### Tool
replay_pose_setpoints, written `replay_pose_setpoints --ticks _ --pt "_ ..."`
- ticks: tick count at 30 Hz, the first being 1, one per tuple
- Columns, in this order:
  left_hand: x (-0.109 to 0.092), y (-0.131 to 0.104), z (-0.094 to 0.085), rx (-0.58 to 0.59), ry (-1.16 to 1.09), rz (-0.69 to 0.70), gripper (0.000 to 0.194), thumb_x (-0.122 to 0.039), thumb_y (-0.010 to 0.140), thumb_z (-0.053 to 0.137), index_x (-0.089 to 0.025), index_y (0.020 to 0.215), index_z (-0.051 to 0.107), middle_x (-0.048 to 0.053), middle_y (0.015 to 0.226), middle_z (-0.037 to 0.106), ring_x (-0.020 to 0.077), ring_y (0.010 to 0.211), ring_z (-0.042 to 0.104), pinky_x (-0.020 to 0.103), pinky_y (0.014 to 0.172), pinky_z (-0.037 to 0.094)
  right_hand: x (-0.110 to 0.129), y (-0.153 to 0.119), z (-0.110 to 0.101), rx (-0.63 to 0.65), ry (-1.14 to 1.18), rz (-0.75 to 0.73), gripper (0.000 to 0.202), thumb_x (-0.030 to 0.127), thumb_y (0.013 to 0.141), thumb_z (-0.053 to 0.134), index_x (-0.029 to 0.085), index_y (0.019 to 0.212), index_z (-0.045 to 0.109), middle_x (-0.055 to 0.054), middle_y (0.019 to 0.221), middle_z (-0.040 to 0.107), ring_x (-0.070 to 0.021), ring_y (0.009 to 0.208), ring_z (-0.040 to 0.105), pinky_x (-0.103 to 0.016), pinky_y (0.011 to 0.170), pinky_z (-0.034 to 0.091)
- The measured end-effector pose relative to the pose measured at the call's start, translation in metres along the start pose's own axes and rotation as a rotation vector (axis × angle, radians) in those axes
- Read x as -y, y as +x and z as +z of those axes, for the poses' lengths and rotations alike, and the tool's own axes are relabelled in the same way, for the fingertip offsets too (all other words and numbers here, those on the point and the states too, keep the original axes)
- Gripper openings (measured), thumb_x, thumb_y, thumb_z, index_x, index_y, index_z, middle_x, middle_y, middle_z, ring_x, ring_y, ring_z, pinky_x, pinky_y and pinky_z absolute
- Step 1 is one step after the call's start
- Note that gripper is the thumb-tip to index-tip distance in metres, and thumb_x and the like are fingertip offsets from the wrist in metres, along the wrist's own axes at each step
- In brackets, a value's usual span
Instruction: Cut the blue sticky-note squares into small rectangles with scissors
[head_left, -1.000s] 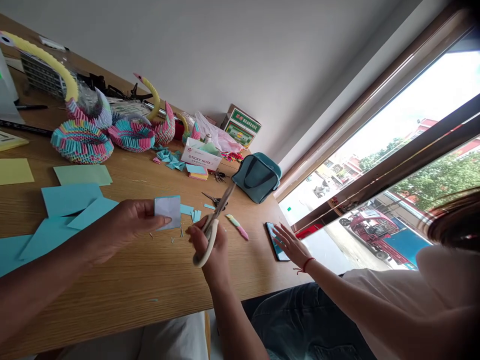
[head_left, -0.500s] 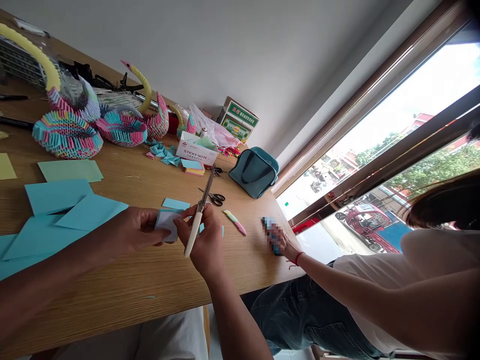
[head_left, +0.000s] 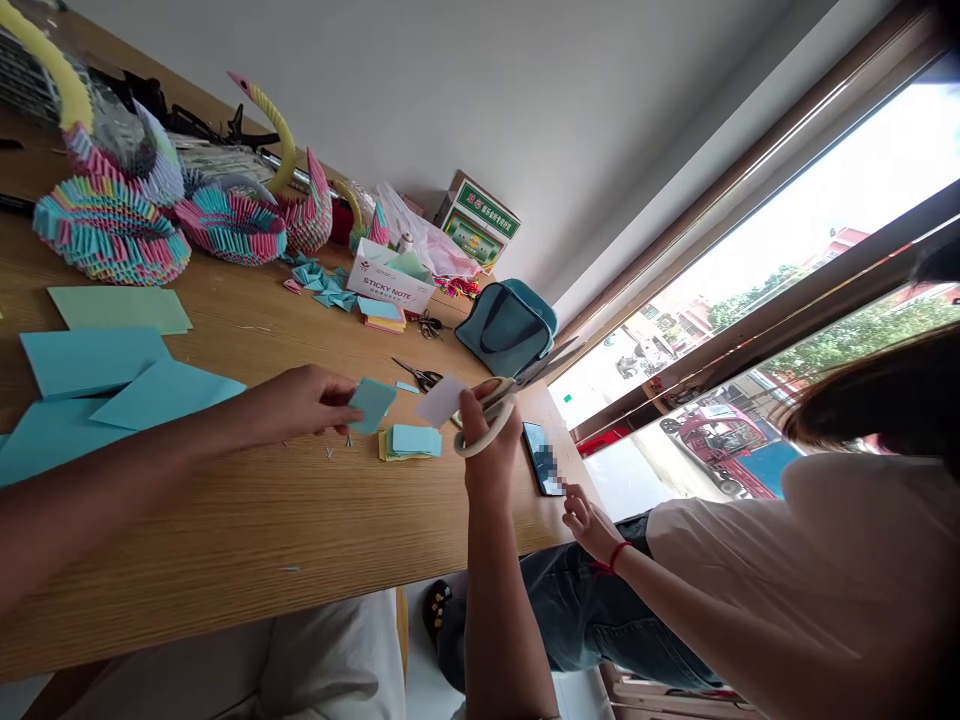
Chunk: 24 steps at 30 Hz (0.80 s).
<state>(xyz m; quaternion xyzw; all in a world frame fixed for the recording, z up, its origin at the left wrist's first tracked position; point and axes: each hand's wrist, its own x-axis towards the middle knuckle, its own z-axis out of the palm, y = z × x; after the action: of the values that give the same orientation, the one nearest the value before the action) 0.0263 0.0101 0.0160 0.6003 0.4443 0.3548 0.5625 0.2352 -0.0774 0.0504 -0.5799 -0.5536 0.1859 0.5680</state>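
Observation:
My left hand (head_left: 324,402) pinches a small blue paper piece (head_left: 373,404) between thumb and fingers, above the wooden table. To its right, my right hand (head_left: 491,455) holds scissors (head_left: 489,432) with cream handles, their blades pointing away to the upper right. The same hand also pinches a white paper slip (head_left: 439,401). The slip and the blue piece are apart. Between my hands lies a small stack of blue and yellow paper slips (head_left: 412,442). Black-handled scissors (head_left: 427,380) rest just beyond, partly hidden by the white slip.
Large blue paper sheets (head_left: 97,362) and a green sheet (head_left: 120,309) lie left. Folded-paper swans (head_left: 112,235), a sticky note box (head_left: 390,283) and a teal bag (head_left: 506,325) stand behind. At right, another person's hand (head_left: 592,522) is beside a phone (head_left: 541,458).
My hands have parted, the right moving rightward with the scissors turned away. The white slip is now in my right hand. The other person's hand has drawn back from the phone.

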Motion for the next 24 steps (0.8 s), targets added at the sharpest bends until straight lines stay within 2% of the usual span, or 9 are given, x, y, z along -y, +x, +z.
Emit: replay_pose_setpoints --ticks 1,2,3,6,9,14,17,20,24 --pt "-0.005 0.006 0.005 0.138 0.16 0.059 0.023 -0.038 0.057 0.078 -0.022 0.071 0.069 -0.003 0.058 0.068 0.0194 0.058 0.062 0.023 0.054 0.043 -0.001 0.001 -0.004 -0.054 0.04 -0.003 0.02 0.038 0.09 0.057 0.023 0.091 0.043 0.002 0.078 0.05 -0.0133 0.066 0.048 -0.028 0.063 0.043" --pt "-0.01 0.011 0.012 0.215 0.294 0.134 0.02 -0.036 0.063 0.072 -0.022 0.078 0.071 -0.003 0.059 0.068 0.0191 0.06 0.062 0.024 0.058 0.043 -0.003 0.001 -0.008 -0.093 0.068 -0.003 0.022 0.038 0.087 0.061 0.023 0.089 0.045 0.003 0.077 0.05 -0.0129 0.066 0.048 -0.028 0.063 0.043" --pt "-0.014 0.016 0.021 0.211 0.398 0.19 0.019 -0.032 0.066 0.068 -0.022 0.082 0.071 -0.004 0.06 0.067 0.0186 0.061 0.061 0.024 0.06 0.042 -0.005 0.0 -0.01 -0.11 0.082 0.002 0.023 0.038 0.085 0.063 0.022 0.088 0.046 0.002 0.077 0.051 -0.0129 0.067 0.049 -0.027 0.064 0.043" --pt "-0.02 0.026 0.047 0.251 0.608 0.311 0.006 -0.023 0.069 0.06 -0.02 0.068 0.065 -0.002 0.061 0.063 0.0172 0.063 0.055 0.026 0.061 0.036 -0.012 -0.003 -0.016 -0.119 0.047 0.023 0.023 0.04 0.085 0.063 0.021 0.088 0.049 0.001 0.078 0.053 -0.0141 0.071 0.052 -0.028 0.067 0.044" --pt "-0.014 0.033 0.063 0.313 0.724 0.345 0.008 -0.021 0.07 0.057 -0.019 0.065 0.063 0.001 0.064 0.064 0.0186 0.065 0.055 0.028 0.062 0.034 -0.019 -0.007 -0.021 -0.131 0.018 0.027 0.023 0.041 0.086 0.061 0.021 0.087 0.049 0.001 0.078 0.053 -0.0148 0.073 0.052 -0.028 0.067 0.044" --pt "0.001 0.04 0.07 0.29 0.846 0.32 0.014 -0.015 0.072 0.055 -0.017 0.08 0.067 0.005 0.078 0.069 0.0204 0.074 0.061 0.027 0.062 0.035 -0.027 -0.008 -0.023 -0.142 0.039 0.024 0.022 0.04 0.086 0.062 0.021 0.086 0.051 0.002 0.077 0.053 -0.0146 0.072 0.052 -0.028 0.068 0.044" --pt "0.002 0.039 0.071 0.257 0.918 0.313 0.016 -0.011 0.075 0.055 -0.016 0.084 0.068 0.006 0.088 0.07 0.02 0.079 0.063 0.026 0.064 0.038 -0.029 -0.009 -0.021 -0.145 0.073 0.024 0.022 0.039 0.085 0.064 0.021 0.085 0.051 0.003 0.076 0.053 -0.0138 0.07 0.051 -0.028 0.067 0.044" --pt "0.001 0.034 0.069 0.234 0.955 0.309 0.017 -0.015 0.084 0.054 -0.015 0.088 0.071 0.009 0.098 0.07 0.0208 0.085 0.064 0.027 0.067 0.041 -0.032 -0.009 -0.02 -0.143 0.11 0.017 0.021 0.038 0.085 0.065 0.021 0.084 0.052 0.004 0.075 0.051 -0.013 0.068 0.05 -0.027 0.066 0.044" --pt "0.008 0.025 0.069 0.253 0.96 0.399 0.028 -0.028 0.09 0.062 -0.014 0.114 0.069 0.013 0.121 0.066 0.0264 0.11 0.061 0.032 0.089 0.045 -0.034 -0.009 -0.021 -0.15 0.143 0.018 0.02 0.036 0.085 0.066 0.021 0.085 0.053 0.005 0.074 0.05 -0.0122 0.066 0.049 -0.027 0.064 0.043"
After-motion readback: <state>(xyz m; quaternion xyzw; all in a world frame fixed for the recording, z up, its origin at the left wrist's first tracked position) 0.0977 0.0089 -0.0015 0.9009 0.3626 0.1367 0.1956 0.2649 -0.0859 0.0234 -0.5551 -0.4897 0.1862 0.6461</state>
